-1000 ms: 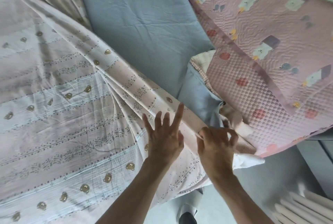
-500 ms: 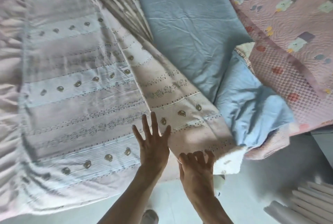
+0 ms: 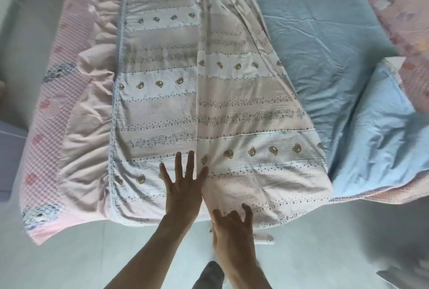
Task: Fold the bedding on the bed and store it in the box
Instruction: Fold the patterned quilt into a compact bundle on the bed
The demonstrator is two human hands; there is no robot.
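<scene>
A pale pink quilt (image 3: 243, 112) printed with small bears and dotted stripes lies on the bed, its right part folded over the left along a lengthwise edge. My left hand (image 3: 183, 186) presses flat on it with fingers spread, right beside that folded edge. My right hand (image 3: 232, 226) is at the quilt's near hem, where it hangs over the bed's edge, and its curled fingers grip the cloth. The plain pink underside (image 3: 92, 103) of the quilt shows bunched on the left. No box is in view.
A blue sheet (image 3: 325, 33) covers the mattress on the right, with a rumpled light blue cover (image 3: 376, 130) beside it. A pink quilted spread (image 3: 408, 10) lies far right, a pink checked bed cover (image 3: 46, 114) far left. Grey floor and my foot (image 3: 209, 272) are below.
My right hand has carried the quilt's right edge leftwards and laid it over the rest. My view has swung left and both hands now sit at the near hem.
</scene>
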